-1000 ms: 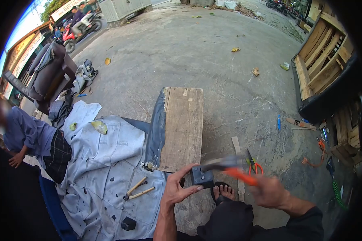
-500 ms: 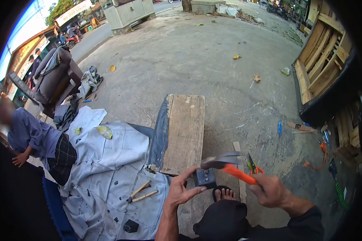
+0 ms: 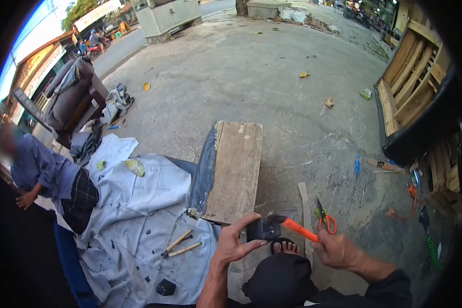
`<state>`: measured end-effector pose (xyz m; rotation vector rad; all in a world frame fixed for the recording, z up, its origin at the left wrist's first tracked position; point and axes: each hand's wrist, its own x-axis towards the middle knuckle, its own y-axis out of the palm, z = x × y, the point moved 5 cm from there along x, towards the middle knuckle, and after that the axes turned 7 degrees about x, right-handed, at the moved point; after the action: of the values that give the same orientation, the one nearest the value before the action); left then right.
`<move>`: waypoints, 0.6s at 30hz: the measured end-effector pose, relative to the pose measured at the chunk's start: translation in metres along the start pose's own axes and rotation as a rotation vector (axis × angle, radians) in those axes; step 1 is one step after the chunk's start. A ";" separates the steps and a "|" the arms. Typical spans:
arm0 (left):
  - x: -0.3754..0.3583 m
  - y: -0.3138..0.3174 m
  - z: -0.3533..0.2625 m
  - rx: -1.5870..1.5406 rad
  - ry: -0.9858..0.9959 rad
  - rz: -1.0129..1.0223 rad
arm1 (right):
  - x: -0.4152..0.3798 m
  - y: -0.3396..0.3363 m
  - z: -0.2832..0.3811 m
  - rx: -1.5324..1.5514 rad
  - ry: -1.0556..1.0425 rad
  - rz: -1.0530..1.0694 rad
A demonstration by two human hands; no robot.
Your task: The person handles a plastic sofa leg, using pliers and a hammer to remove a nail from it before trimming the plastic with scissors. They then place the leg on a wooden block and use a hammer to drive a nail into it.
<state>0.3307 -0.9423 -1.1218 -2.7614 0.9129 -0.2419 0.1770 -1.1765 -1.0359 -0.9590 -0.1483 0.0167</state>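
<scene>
A small black block with metal spots on its face is pinched between the thumb and fingers of my left hand, at the near end of a wooden board with dark covering along its left side. My right hand is closed round the orange handle of a hammer. The hammer's head, partly blurred, is at the right side of the block; whether they touch is unclear. Another black block lies on the pale cloth to the left.
Scissors and a pale strip lie on the concrete right of the board. Two sticks rest on the cloth. A person sits at the left, near a brown armchair. An upturned wooden frame stands at the right.
The hammer head has come down beside the block, and my right hand has moved slightly left. My left hand still holds the block, now turned a little.
</scene>
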 end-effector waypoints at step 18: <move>-0.025 -0.098 0.014 -0.398 -0.336 -0.851 | 0.162 0.105 -0.001 0.727 0.014 0.019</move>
<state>0.3697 -0.8485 -1.1116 -3.2365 -0.3702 0.3049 0.3427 -1.1042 -1.1027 -0.2345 -0.1070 0.0756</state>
